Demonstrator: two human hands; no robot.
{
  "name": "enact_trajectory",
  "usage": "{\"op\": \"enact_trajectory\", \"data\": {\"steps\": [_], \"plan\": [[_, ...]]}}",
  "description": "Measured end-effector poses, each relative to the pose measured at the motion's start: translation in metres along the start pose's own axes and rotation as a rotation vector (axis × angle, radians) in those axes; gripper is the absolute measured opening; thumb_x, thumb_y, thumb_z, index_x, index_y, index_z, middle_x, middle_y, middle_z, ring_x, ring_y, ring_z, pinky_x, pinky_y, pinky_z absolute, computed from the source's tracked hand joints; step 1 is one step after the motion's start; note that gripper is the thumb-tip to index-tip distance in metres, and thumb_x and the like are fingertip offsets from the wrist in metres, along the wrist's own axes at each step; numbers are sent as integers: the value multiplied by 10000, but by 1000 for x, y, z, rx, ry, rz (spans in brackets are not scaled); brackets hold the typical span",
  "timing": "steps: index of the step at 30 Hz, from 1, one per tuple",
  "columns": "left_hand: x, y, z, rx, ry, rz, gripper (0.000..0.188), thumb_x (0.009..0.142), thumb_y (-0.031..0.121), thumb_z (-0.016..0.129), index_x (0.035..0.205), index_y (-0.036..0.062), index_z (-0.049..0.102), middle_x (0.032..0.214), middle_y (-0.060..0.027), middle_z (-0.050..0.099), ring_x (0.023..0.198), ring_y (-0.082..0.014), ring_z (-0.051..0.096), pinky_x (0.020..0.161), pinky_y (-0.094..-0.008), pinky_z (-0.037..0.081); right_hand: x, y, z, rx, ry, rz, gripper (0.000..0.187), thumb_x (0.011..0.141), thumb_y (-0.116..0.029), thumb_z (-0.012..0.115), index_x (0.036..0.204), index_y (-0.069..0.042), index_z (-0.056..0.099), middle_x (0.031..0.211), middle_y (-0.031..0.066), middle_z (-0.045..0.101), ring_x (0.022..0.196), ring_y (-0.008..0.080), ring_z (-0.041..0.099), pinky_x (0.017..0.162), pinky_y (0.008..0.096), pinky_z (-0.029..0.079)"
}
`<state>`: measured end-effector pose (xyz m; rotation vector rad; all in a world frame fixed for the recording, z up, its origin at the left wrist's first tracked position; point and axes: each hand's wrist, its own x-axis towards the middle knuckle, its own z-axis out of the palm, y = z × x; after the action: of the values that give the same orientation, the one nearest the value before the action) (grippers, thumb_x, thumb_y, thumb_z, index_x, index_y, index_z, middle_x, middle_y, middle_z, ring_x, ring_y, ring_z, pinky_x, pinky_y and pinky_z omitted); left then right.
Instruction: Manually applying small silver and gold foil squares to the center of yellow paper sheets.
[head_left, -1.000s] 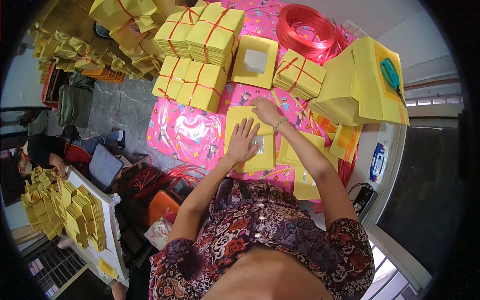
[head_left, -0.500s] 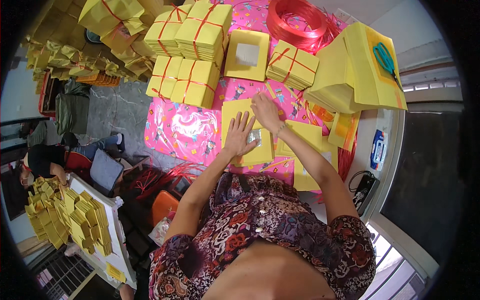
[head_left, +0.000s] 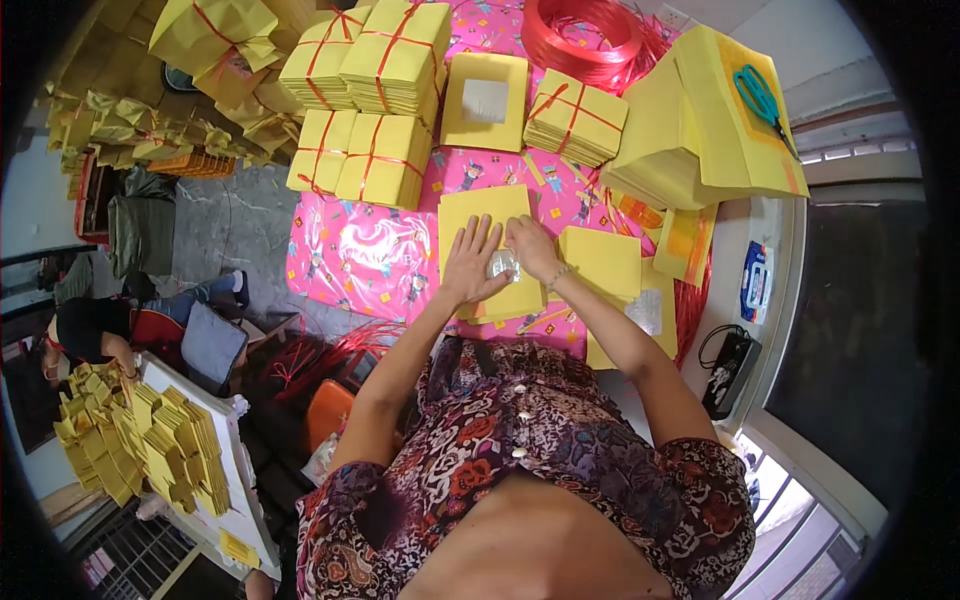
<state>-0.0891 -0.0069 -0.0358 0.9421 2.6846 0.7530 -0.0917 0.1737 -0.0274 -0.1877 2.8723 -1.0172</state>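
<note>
A small stack of yellow paper sheets (head_left: 490, 208) lies on the pink table in front of me, with a silver square (head_left: 503, 265) on the top sheet. My left hand (head_left: 472, 262) is spread flat on that sheet, its thumb by the silver square. Against the right part of the same sheet rests my right hand (head_left: 532, 248), its fingers bent and closed; whether they pinch anything is hidden. To the right of the stack sit more yellow sheets (head_left: 600, 262), and another sheet with a silver patch (head_left: 645, 312) is partly under them.
Yellow bundles tied with red ribbon (head_left: 385, 165) stand at the back left, another tied bundle (head_left: 575, 118) at the back. Behind are a red ribbon coil (head_left: 580, 45) and teal scissors (head_left: 762, 95) on a tall paper pile. At far left, a person (head_left: 95, 325) sits by a white table.
My right hand has slid from the sheet's upper edge down along its right side, toward me. My left hand stays flat on the sheet. The whole view has shifted slightly.
</note>
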Motion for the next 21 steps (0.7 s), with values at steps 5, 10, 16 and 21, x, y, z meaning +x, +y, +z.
{"op": "enact_trajectory", "data": {"steps": [5,10,16,21], "plan": [[-15,-18,-9,83,-48,-71,969,802,605,572,1525,83,193,1577,-209,137,1458,-413,89,1152,-571,135,-3,4,6,-15,45,-26,191,788,-60,670,898,-52,514,884,151,527,888,362,551,757,446,467],[-12,-20,-6,109,-50,-86,954,823,622,546,1520,67,206,1574,-225,126,1458,-419,69,1150,-575,139,-7,0,4,34,15,6,224,778,-95,702,898,-56,517,914,144,515,910,354,532,783,436,448],[-13,-22,-5,59,-60,-72,949,838,638,523,1518,57,205,1575,-233,107,1454,-437,50,1156,-564,127,-8,-10,4,-89,-2,32,257,764,-132,730,904,-64,525,940,135,508,938,344,518,818,423,434],[-11,-29,-6,21,-86,-71,910,867,605,513,1516,48,201,1576,-230,107,1453,-437,55,1162,-542,128,-6,-14,-4,-97,-5,-45,344,730,-151,759,975,-67,533,941,132,510,924,330,519,816,414,444]]}}
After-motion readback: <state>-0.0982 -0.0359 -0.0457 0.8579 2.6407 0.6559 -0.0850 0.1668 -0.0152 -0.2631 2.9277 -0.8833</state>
